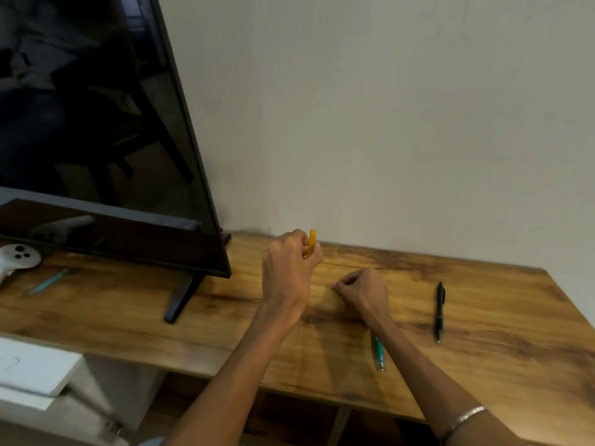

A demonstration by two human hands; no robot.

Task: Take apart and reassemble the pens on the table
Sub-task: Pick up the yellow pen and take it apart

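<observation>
My left hand [289, 268] is raised over the wooden table [499, 365] and grips an orange pen barrel [312, 241] that sticks up between its fingers. My right hand [363, 291] rests lower, to the right, with fingers pinched together; what it pinches is too small to tell. A green pen [378, 352] lies on the table, partly hidden under my right forearm. A black pen [439, 310] lies on the table to the right of my right hand. Another teal pen [48, 281] lies far left under the screen.
A large dark screen [96, 140] stands at the left on a black foot [180, 300]. A white controller [16, 259] lies at the far left. A white box [32, 368] sits below the table's front edge. The wall runs along the table's back.
</observation>
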